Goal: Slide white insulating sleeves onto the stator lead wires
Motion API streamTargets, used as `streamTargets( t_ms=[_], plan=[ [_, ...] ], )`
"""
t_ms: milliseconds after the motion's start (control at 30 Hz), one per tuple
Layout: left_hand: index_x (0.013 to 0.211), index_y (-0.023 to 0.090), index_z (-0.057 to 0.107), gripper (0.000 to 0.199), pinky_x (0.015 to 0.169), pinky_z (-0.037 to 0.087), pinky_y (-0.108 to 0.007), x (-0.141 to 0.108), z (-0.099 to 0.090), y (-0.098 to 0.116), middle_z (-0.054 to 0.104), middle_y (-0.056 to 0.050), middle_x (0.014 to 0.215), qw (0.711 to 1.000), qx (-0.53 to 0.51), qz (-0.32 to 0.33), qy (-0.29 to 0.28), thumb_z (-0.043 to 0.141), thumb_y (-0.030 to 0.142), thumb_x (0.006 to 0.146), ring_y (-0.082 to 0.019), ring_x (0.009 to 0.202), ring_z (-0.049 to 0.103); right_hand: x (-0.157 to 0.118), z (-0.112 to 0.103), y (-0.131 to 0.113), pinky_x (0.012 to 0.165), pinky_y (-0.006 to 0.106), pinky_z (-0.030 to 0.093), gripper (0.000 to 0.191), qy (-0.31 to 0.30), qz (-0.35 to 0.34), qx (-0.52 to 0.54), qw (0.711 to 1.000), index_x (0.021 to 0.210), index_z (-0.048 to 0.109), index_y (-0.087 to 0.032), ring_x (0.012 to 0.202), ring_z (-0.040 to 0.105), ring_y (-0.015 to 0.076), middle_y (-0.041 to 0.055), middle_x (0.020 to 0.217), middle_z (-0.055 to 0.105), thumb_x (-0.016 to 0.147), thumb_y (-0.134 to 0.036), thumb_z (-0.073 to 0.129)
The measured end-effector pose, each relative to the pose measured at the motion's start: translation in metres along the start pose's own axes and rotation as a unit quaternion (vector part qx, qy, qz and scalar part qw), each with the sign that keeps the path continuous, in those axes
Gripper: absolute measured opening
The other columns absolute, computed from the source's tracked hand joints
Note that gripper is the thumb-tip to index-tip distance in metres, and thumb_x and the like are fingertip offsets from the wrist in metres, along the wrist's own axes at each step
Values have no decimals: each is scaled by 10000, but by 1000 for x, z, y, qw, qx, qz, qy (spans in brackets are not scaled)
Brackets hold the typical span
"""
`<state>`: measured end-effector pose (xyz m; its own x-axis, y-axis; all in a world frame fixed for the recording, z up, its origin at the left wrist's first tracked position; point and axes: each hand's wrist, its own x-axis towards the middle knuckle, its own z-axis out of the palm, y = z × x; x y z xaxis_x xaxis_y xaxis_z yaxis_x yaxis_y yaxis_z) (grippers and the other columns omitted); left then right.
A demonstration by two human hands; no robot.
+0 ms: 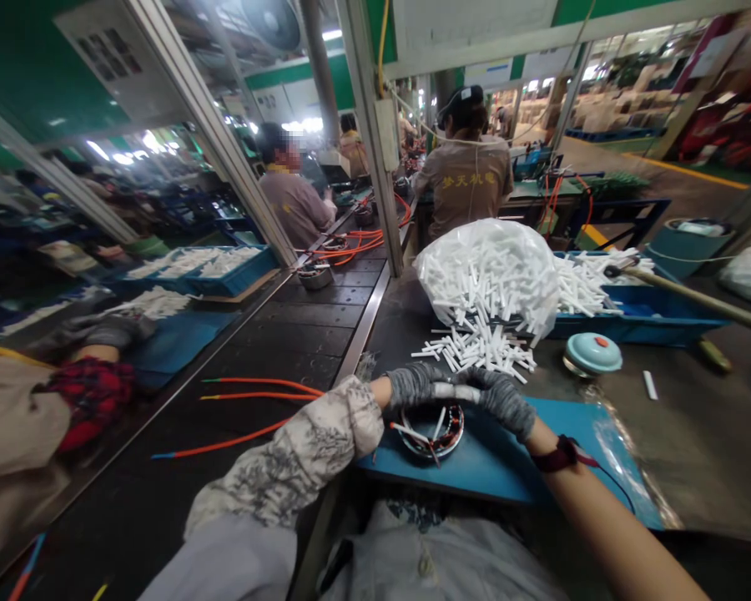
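Observation:
A ring-shaped motor stator (456, 434) with coil wires lies on a blue mat (506, 472) in front of me. Two white tubes (413, 432) stick out across its opening. At its far rim, my left hand (416, 386), in a grey glove with whitish fingertips, has its fingers closed. My right hand (504, 402), gloved alike, meets it there, fingers bent and pressed together. Whatever the fingertips pinch is hidden. Orange leads (250, 396) with coloured ends run left from beneath my left forearm.
Beyond my hands, loose white tubes (488, 346) spill from a plastic bag (488, 271). A blue tray (651, 325) and a round light-blue lidded container (593, 354) stand right. The conveyor (306, 334) runs along my left, with a co-worker's gloved hand (113, 331) across it. A metal post (369, 142) rises ahead.

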<state>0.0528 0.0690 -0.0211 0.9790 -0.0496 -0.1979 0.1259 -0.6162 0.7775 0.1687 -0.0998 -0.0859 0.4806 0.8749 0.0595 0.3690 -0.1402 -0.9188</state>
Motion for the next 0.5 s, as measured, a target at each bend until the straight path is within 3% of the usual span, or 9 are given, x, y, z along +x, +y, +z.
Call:
streamTargets(
  t_ms=[67,133,200,267,333,433,500],
  plan=[
    [942,122,712,421,703,497,-279,0,4,-7,688,-29,790,998,-46,-27,22,557,511,893,-172,745,614,2,-2,6,840,385,568,369,24,2,-52,998,1007,709,-213,903,688,243,71,964,746,846,-530,612],
    [973,121,700,406,708,510,-284,-5,0,-12,701,-43,819,996,-24,-62,56,490,467,934,-175,753,635,3,-6,15,911,393,535,352,61,10,-136,989,1110,689,-195,984,670,242,93,1071,723,884,-439,576],
    [1005,141,700,384,792,519,-317,-11,-7,-15,722,-70,903,984,90,-100,118,449,428,958,-194,825,658,4,-10,23,1001,442,467,357,92,17,-221,971,1173,678,-177,1107,615,275,138,1205,667,879,-350,574],
    [1113,155,680,351,924,491,-375,-16,-15,-17,717,-112,1056,947,235,-119,185,467,387,956,-226,973,650,4,-13,30,1062,497,389,380,98,18,-280,955,1194,681,-176,1210,541,319,169,1310,601,839,-290,611],
    [1268,172,605,416,1057,405,-442,-23,-20,-20,658,-140,1231,917,337,-61,203,543,395,921,-256,1152,586,3,-15,34,1081,507,353,396,86,14,-322,943,1206,682,-189,1247,505,330,169,1359,567,820,-264,633],
    [1335,223,563,579,1167,267,-465,-39,-21,-30,617,-111,1314,918,364,101,121,655,496,833,-259,1276,503,0,-16,35,1061,467,370,381,61,4,-416,907,1231,672,-205,1213,528,305,154,1344,582,867,-291,598],
    [1270,246,623,548,1192,214,-466,-51,-18,-39,632,-96,1294,921,354,139,81,686,517,798,-265,1313,470,0,-16,34,1019,440,400,364,50,2,-463,885,1226,677,-210,1145,566,294,149,1280,624,900,-327,564]
  ],
)
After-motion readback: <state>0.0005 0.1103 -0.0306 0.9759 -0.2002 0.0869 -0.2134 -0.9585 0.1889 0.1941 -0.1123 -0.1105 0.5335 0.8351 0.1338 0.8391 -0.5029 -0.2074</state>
